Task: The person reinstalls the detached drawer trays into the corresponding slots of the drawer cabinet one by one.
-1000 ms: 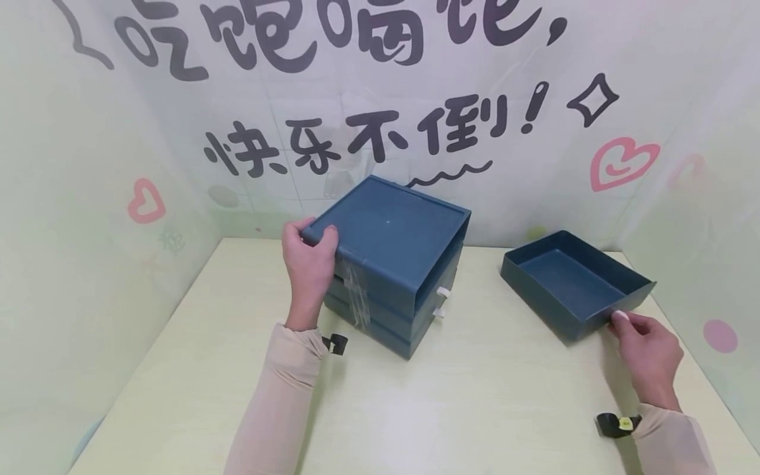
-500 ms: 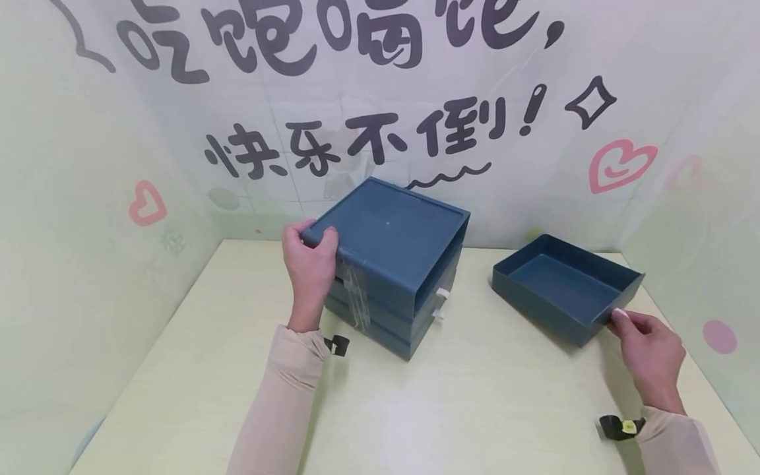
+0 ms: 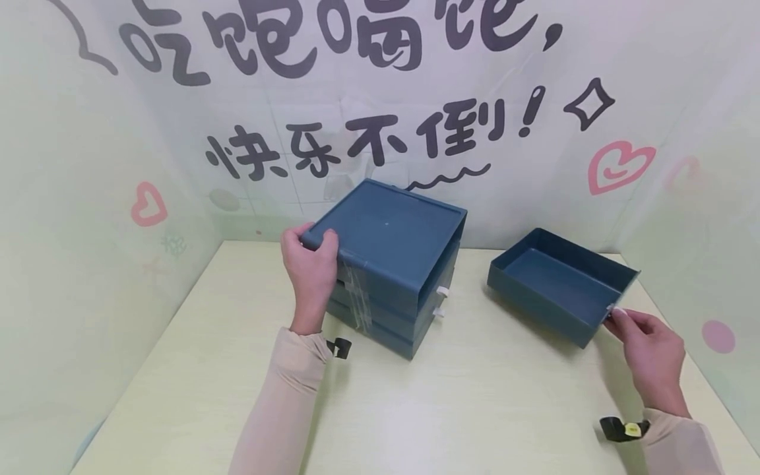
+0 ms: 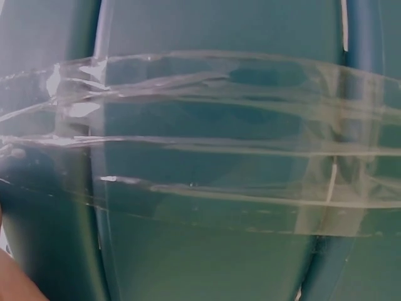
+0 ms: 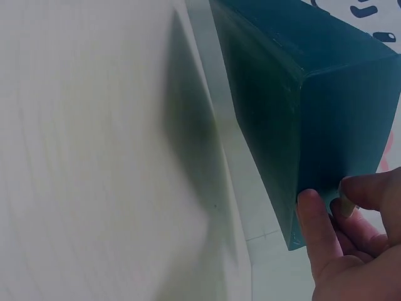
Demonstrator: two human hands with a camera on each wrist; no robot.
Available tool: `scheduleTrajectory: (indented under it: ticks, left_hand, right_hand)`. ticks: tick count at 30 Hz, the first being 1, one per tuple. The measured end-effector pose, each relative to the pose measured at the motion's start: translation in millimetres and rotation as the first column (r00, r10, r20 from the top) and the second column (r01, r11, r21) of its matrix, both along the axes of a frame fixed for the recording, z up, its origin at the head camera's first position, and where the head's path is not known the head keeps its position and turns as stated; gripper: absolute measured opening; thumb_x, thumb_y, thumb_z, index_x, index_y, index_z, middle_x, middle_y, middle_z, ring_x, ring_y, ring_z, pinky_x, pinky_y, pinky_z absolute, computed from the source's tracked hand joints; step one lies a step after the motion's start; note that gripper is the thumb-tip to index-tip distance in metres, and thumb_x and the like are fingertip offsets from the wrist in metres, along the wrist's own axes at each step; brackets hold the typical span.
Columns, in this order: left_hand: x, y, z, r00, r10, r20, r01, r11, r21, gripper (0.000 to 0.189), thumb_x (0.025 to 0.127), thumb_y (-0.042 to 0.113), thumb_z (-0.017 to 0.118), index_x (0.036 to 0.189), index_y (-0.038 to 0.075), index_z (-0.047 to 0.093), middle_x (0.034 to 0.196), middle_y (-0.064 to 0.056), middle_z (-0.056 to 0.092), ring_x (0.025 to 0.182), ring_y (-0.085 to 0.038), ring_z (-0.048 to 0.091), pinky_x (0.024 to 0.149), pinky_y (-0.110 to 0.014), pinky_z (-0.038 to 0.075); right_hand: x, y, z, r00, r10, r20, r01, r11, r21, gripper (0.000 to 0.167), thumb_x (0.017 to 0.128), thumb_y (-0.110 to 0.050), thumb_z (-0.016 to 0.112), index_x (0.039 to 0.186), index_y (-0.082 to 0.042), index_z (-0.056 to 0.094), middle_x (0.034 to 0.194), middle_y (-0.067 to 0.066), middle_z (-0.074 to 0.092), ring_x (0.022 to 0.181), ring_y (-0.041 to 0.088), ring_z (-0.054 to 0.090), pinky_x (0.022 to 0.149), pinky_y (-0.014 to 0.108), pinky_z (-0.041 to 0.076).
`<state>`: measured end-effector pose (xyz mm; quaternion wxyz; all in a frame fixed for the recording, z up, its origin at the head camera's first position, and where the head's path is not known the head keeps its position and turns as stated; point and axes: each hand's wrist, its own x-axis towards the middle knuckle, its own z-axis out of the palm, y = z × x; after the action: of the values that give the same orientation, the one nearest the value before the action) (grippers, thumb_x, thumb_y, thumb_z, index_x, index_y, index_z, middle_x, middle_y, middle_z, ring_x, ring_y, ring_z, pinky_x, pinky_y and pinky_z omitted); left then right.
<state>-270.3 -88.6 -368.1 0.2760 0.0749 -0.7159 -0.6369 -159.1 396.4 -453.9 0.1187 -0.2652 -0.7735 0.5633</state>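
A blue drawer cabinet [image 3: 386,227] stands turned at an angle on the table, its top slot without a drawer. Two lower drawers with small white knobs [image 3: 442,291] sit below that slot. My left hand [image 3: 311,267] grips the top left corner, thumb on the top face. Clear tape [image 4: 207,144] crosses the cabinet's side, filling the left wrist view. To the right, my right hand [image 3: 650,353] pinches the small pale knob [image 5: 346,207] of a loose blue drawer [image 3: 564,284], with a finger laid against its front. The drawer is raised, its shadow falling on the table, and its inside shows bare.
The pale wooden table [image 3: 380,415] reaches back to a printed cloth wall [image 3: 404,86] with dark lettering. Side walls [image 3: 77,264] of the same cloth flank the table. A gap of bare tabletop lies between the cabinet and the loose drawer.
The loose drawer has shifted left towards the cabinet and turned slightly, still pinched by my right hand. My left hand keeps its grip on the corner; the cabinet has barely moved.
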Motion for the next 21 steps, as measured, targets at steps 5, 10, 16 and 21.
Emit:
scheduleTrajectory:
  ticks: [5, 10, 16, 21]
  left_hand:
    - [0.1, 1.0, 0.1, 1.000, 0.019, 0.011, -0.019, 1.000, -0.012, 0.047, 0.089, 0.025, 0.066, 0.126, 0.000, 0.054, 0.124, -0.018, 0.052, 0.099, -0.025, 0.052, 0.078, -0.033, 0.045]
    - [1.2, 1.8, 0.9, 0.999, 0.030, 0.013, -0.030, 0.999, -0.020, 0.048, 0.088, 0.027, 0.066, 0.125, 0.000, 0.054, 0.124, -0.018, 0.052, 0.101, -0.026, 0.052, 0.079, -0.034, 0.045]
    - [1.8, 3.1, 0.8, 0.999, 0.042, 0.009, -0.042, 0.999, -0.006, 0.047, 0.088, 0.026, 0.066, 0.125, 0.000, 0.055, 0.124, -0.018, 0.052, 0.101, -0.025, 0.053, 0.079, -0.033, 0.046]
    - [2.9, 4.1, -0.3, 0.999, 0.055, -0.001, -0.055, 0.998, -0.005, 0.046, 0.087, 0.026, 0.066, 0.123, -0.001, 0.054, 0.122, -0.018, 0.052, 0.098, -0.025, 0.052, 0.077, -0.033, 0.045]
  right_hand:
    - [2.2, -3, 6.3, 0.999, -0.002, -0.046, -0.003, 0.994, -0.113, 0.018, 0.095, -0.041, 0.069, 0.106, -0.026, 0.069, 0.077, -0.030, 0.072, 0.076, -0.014, 0.070, 0.074, 0.000, 0.041]
    - [5.3, -7, 15.8, 0.996, -0.022, -0.086, 0.007, 0.985, -0.172, 0.021, 0.093, -0.039, 0.072, 0.108, -0.025, 0.069, 0.079, -0.028, 0.074, 0.077, -0.012, 0.071, 0.083, -0.002, 0.042]
    - [7.8, -12, 27.6, 0.997, -0.048, -0.062, 0.040, 0.992, -0.123, 0.022, 0.093, -0.042, 0.071, 0.111, -0.028, 0.070, 0.078, -0.029, 0.072, 0.077, -0.014, 0.069, 0.093, 0.001, 0.041]
    - [8.3, -19, 37.1, 0.995, -0.073, -0.070, 0.064, 0.991, -0.118, 0.020, 0.093, -0.041, 0.072, 0.108, -0.028, 0.071, 0.077, -0.029, 0.072, 0.075, -0.014, 0.068, 0.086, 0.001, 0.044]
